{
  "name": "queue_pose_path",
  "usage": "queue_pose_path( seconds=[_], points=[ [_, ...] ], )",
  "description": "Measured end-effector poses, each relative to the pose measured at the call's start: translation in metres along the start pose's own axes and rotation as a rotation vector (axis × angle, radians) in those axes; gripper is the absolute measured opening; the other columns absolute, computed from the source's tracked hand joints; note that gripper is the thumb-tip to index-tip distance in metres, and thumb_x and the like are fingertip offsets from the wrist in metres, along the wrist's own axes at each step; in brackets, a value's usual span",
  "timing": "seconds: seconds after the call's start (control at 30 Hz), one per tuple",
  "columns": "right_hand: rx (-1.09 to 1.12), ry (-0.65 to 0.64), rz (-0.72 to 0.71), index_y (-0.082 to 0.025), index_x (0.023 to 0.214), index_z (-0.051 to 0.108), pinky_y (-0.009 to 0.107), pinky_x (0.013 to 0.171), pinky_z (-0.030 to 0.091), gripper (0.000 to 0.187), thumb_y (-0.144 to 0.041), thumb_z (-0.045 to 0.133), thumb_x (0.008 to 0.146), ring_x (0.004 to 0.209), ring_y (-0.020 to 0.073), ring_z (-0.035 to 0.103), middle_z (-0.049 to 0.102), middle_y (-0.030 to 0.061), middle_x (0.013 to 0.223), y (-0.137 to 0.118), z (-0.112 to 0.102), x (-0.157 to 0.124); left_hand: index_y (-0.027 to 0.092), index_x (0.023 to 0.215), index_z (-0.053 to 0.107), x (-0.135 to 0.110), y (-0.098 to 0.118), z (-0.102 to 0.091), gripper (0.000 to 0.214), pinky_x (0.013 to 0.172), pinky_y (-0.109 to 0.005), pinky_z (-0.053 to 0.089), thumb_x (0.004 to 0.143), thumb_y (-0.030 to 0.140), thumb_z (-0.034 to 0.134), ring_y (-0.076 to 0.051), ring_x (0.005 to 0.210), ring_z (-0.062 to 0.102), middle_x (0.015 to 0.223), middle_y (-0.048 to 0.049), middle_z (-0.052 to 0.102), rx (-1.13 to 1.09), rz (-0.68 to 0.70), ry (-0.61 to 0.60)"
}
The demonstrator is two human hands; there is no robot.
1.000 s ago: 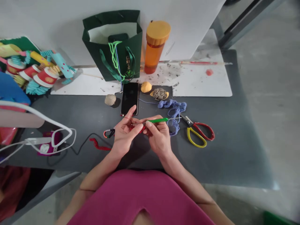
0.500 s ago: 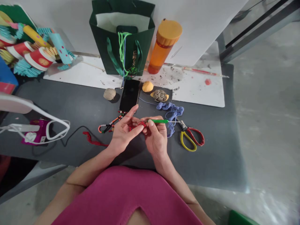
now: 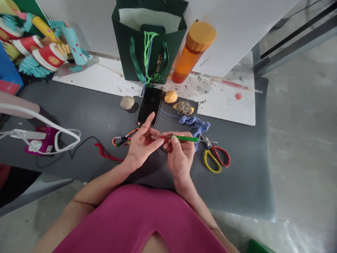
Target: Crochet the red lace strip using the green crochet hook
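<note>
My right hand [image 3: 180, 154] grips a green-handled crochet hook [image 3: 185, 138] that lies level and points left. My left hand [image 3: 142, 144] pinches a small piece of red crochet work [image 3: 161, 139] between thumb and fingers, with red yarn looped over the raised index finger. The hook's tip meets the red piece between the two hands. A red yarn strand [image 3: 105, 154] trails left on the grey table [image 3: 79, 116]. Both hands hover just above the table's near middle.
Scissors [image 3: 214, 158] with red and yellow handles lie right of my hands, a blue crochet piece [image 3: 196, 123] behind them. A black phone [image 3: 150, 105], bead string [image 3: 123, 137], yarn balls, a green bag [image 3: 151, 42], an orange bottle [image 3: 193, 51], paper cups and a white cable sit around.
The view has shifted, so the table's things sit further right and higher. My hands keep their hold; the hook has slid a little through the red piece.
</note>
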State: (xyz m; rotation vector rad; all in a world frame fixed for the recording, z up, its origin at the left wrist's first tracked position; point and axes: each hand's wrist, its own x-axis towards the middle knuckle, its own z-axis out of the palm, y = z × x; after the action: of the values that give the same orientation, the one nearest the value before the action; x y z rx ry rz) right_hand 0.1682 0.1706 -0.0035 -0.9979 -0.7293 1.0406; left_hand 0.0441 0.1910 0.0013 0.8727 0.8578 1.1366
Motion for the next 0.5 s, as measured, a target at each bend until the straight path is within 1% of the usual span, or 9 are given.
queue_pose_path(
  seconds=[0.07, 0.1, 0.17, 0.2, 0.23, 0.27, 0.37, 0.43, 0.5],
  points=[
    [-0.167, -0.036, -0.192, -0.027, 0.095, 0.073, 0.025, 0.055, 0.058, 0.005, -0.024, 0.076, 0.094, 0.061, 0.0118, 0.072, 0.085, -0.0017, 0.089, 0.001, -0.003, -0.002, 0.036, 0.166, 0.041, -0.001, 0.002, 0.003, 0.099, 0.078, -0.024, 0.055, 0.081, 0.029, 0.09, -0.011, 0.077, 0.065, 0.086, 0.0043, 0.072, -0.011, -0.007, 0.011],
    [-0.261, -0.052, -0.312, -0.027, 0.096, 0.073, 0.028, 0.061, 0.061, 0.008, -0.02, 0.075, 0.094, 0.069, 0.0142, 0.077, 0.086, -0.0005, 0.093, 0.002, -0.005, -0.003, 0.037, 0.168, 0.036, -0.001, 0.003, 0.004, 0.105, 0.078, -0.024, 0.056, 0.079, 0.027, 0.091, -0.011, 0.077, 0.065, 0.085, 0.0051, 0.073, -0.009, 0.0, 0.022],
    [-0.421, -0.062, -0.526, -0.029, 0.098, 0.075, 0.035, 0.071, 0.065, 0.015, -0.014, 0.076, 0.092, 0.084, 0.0191, 0.082, 0.087, 0.0009, 0.099, 0.004, -0.007, -0.004, 0.037, 0.17, 0.034, -0.002, 0.004, 0.006, 0.112, 0.08, -0.024, 0.055, 0.076, 0.024, 0.093, -0.011, 0.077, 0.065, 0.082, 0.0063, 0.073, 0.006, 0.017, 0.049],
    [-0.464, -0.053, -0.573, -0.03, 0.098, 0.075, 0.038, 0.074, 0.065, 0.017, -0.014, 0.077, 0.091, 0.088, 0.0208, 0.082, 0.087, 0.0011, 0.102, 0.005, -0.007, -0.005, 0.036, 0.168, 0.037, -0.002, 0.004, 0.007, 0.111, 0.08, -0.024, 0.054, 0.074, 0.023, 0.094, -0.011, 0.077, 0.065, 0.08, 0.0066, 0.072, 0.007, 0.016, 0.057],
    [-0.468, -0.031, -0.564, -0.03, 0.098, 0.075, 0.04, 0.076, 0.065, 0.016, -0.015, 0.077, 0.091, 0.09, 0.0217, 0.083, 0.087, 0.001, 0.103, 0.005, -0.006, -0.005, 0.034, 0.166, 0.043, -0.002, 0.004, 0.007, 0.106, 0.081, -0.025, 0.054, 0.073, 0.023, 0.094, -0.011, 0.076, 0.065, 0.078, 0.0066, 0.072, -0.004, 0.0, 0.056],
    [-0.435, -0.003, -0.507, -0.031, 0.096, 0.075, 0.041, 0.077, 0.065, 0.014, -0.018, 0.078, 0.092, 0.089, 0.0219, 0.083, 0.087, 0.0007, 0.103, 0.006, -0.005, -0.006, 0.032, 0.161, 0.051, -0.001, 0.004, 0.006, 0.099, 0.081, -0.025, 0.053, 0.073, 0.024, 0.094, -0.01, 0.076, 0.064, 0.077, 0.0063, 0.071, -0.03, -0.034, 0.044],
    [-0.2, 0.095, -0.237, -0.031, 0.087, 0.072, 0.042, 0.081, 0.065, 0.01, -0.027, 0.081, 0.089, 0.087, 0.0212, 0.082, 0.084, -0.0027, 0.088, 0.004, 0.002, -0.005, 0.025, 0.142, 0.071, 0.002, 0.004, 0.005, 0.072, 0.084, -0.025, 0.051, 0.074, 0.025, 0.093, -0.009, 0.075, 0.062, 0.075, 0.006, 0.068, -0.161, -0.172, -0.017],
    [-0.069, 0.126, -0.103, -0.03, 0.083, 0.069, 0.039, 0.082, 0.065, 0.016, -0.032, 0.085, 0.085, 0.083, 0.0194, 0.081, 0.081, -0.0048, 0.081, 0.001, 0.006, -0.003, 0.024, 0.133, 0.076, 0.003, 0.006, 0.004, 0.062, 0.085, -0.025, 0.05, 0.074, 0.023, 0.093, -0.008, 0.076, 0.061, 0.076, 0.0062, 0.067, -0.237, -0.235, -0.04],
    [-0.003, 0.123, -0.015, -0.029, 0.082, 0.068, 0.035, 0.077, 0.064, 0.021, -0.037, 0.087, 0.082, 0.075, 0.0175, 0.079, 0.08, -0.0051, 0.078, -0.002, 0.006, 0.001, 0.025, 0.129, 0.079, 0.004, 0.009, 0.004, 0.058, 0.083, -0.025, 0.049, 0.073, 0.02, 0.093, -0.008, 0.076, 0.061, 0.078, 0.0059, 0.067, -0.291, -0.267, -0.051]
  ],
)
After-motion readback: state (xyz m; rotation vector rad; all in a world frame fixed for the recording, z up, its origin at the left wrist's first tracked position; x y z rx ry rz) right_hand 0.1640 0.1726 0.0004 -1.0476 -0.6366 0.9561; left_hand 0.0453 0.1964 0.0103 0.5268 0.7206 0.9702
